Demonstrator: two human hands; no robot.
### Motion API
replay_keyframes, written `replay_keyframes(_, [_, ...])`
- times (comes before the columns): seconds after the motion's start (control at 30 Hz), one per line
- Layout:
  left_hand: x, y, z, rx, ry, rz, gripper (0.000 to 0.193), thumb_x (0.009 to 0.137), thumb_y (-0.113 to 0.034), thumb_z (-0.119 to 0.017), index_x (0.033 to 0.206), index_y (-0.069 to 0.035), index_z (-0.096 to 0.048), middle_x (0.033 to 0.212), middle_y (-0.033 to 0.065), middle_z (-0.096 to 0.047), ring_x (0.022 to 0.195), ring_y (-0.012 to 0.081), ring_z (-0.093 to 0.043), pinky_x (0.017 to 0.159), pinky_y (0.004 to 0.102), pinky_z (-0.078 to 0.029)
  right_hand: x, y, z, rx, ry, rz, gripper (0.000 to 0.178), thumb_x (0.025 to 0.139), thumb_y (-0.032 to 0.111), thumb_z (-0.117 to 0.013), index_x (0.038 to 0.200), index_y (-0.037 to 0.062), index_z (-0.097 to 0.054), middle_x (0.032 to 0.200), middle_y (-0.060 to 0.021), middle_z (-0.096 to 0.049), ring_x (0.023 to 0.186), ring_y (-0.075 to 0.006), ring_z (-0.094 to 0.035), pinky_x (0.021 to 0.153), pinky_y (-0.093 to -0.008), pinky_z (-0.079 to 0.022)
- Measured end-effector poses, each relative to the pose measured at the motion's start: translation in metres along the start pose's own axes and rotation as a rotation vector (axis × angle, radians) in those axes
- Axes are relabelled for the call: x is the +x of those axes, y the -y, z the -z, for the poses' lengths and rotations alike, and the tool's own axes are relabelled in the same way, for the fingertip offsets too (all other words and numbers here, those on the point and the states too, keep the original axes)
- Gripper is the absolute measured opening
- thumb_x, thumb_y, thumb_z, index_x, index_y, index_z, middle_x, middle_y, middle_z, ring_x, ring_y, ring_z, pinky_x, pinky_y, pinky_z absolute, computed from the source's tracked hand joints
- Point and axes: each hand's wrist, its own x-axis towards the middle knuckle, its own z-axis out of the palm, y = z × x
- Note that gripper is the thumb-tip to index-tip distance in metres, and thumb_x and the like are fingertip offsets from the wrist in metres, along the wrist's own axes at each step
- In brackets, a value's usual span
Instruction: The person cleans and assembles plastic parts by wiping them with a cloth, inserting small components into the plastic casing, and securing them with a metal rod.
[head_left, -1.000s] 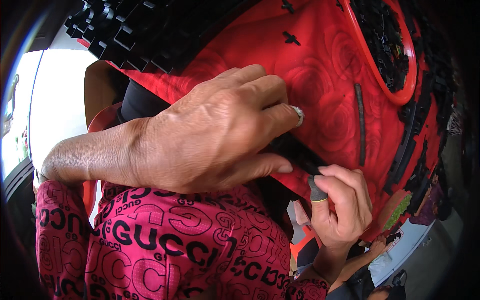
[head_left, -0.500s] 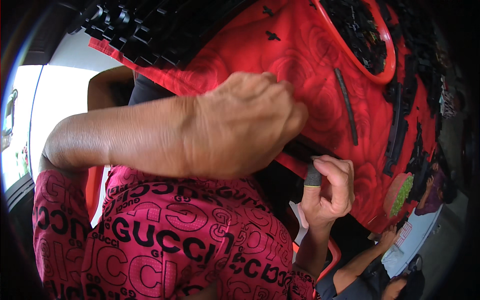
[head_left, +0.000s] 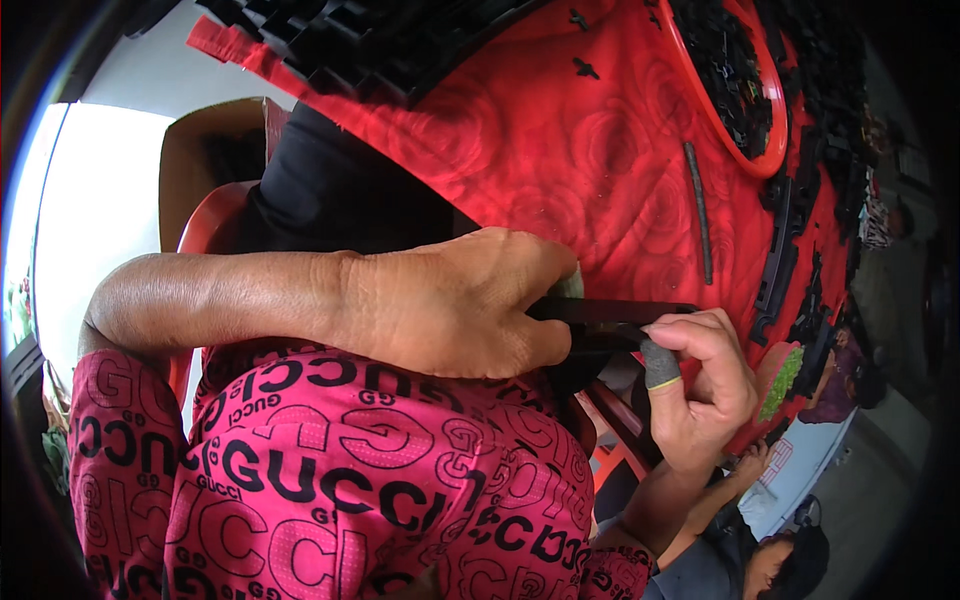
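A long, narrow black plastic piece (head_left: 625, 311) spans the gap between my two hands, over the near edge of the red cloth. My left hand (head_left: 465, 305) is closed around its left end, back of the hand upward, so that end is hidden. At the other end, my right hand (head_left: 705, 385) pinches the piece between thumb and fingers. A dark grey finger cover with a yellowish rim (head_left: 660, 364) sits on the right thumb. Something pale shows at the left fingertips, too little of it to name.
The red rose-patterned cloth (head_left: 620, 200) bears a thin dark stick (head_left: 697, 215) and a red-rimmed container (head_left: 779, 130) of small black parts. Stacked black parts (head_left: 350, 45) lie far left, long black strips (head_left: 782, 255) at right. Another person's arm (head_left: 705, 505) is at lower right.
My left hand has moved down toward my body, and its blur is gone. The black piece now shows between both hands. My right hand has shifted slightly right and down, still pinching.
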Motion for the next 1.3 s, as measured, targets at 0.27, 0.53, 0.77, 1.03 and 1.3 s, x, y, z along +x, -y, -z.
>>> replay_keyframes(0.27, [-0.009, -0.003, -0.009, -0.328, -0.105, 0.001, 0.023, 0.093, -0.013, -0.061, 0.109, 0.003, -0.063, 0.072, 0.0123, -0.062, 0.068, 0.0215, -0.064, 0.065, 0.0390, -0.052, 0.039, 0.063, 0.022, -0.192, 0.263, -0.120, 0.035, 0.064, -0.008, -0.076, 0.098, 0.0014, -0.071, 0.082, -0.0130, -0.069, 0.073, -0.0293, -0.066, 0.065, -0.0381, -0.051])
replay_keyframes(0.53, [-0.017, 0.002, -0.011, -0.286, -0.245, -0.081, 0.021, 0.092, -0.014, -0.063, 0.105, 0.003, -0.063, 0.065, 0.0129, -0.060, 0.063, 0.0235, -0.066, 0.061, 0.0398, -0.052, 0.060, 0.084, 0.017, -0.303, 0.381, -0.135, 0.029, 0.070, -0.010, -0.064, 0.097, -0.0005, -0.069, 0.085, -0.0143, -0.070, 0.075, -0.0336, -0.066, 0.068, -0.0442, -0.053])
replay_keyframes(0.77, [-0.011, 0.011, -0.025, -0.279, -0.344, -0.171, 0.019, 0.092, -0.014, -0.068, 0.103, 0.002, -0.064, 0.066, 0.0119, -0.061, 0.063, 0.0217, -0.066, 0.059, 0.0371, -0.052, 0.065, 0.089, 0.016, -0.367, 0.444, -0.113, 0.028, 0.072, -0.010, -0.062, 0.099, -0.0011, -0.067, 0.086, -0.0162, -0.069, 0.077, -0.0360, -0.065, 0.069, -0.0460, -0.052])
replay_keyframes(1.03, [-0.010, 0.012, -0.030, -0.344, -0.404, -0.221, 0.015, 0.091, -0.012, -0.069, 0.099, 0.000, -0.066, 0.067, 0.0112, -0.062, 0.063, 0.0182, -0.066, 0.059, 0.0344, -0.052, 0.064, 0.102, 0.010, -0.509, 0.452, -0.127, 0.027, 0.075, -0.009, -0.066, 0.100, -0.0003, -0.064, 0.085, -0.0177, -0.067, 0.079, -0.0371, -0.066, 0.070, -0.0468, -0.052])
replay_keyframes(1.3, [-0.010, 0.015, -0.040, -0.338, -0.363, -0.067, 0.018, 0.090, -0.013, -0.070, 0.101, 0.002, -0.067, 0.069, 0.0140, -0.064, 0.064, 0.0196, -0.067, 0.061, 0.0359, -0.053, 0.063, 0.087, 0.003, -0.422, 0.519, -0.270, 0.029, 0.081, -0.006, -0.070, 0.106, 0.0005, -0.057, 0.083, -0.0207, -0.068, 0.077, -0.0421, -0.070, 0.068, -0.0504, -0.053])
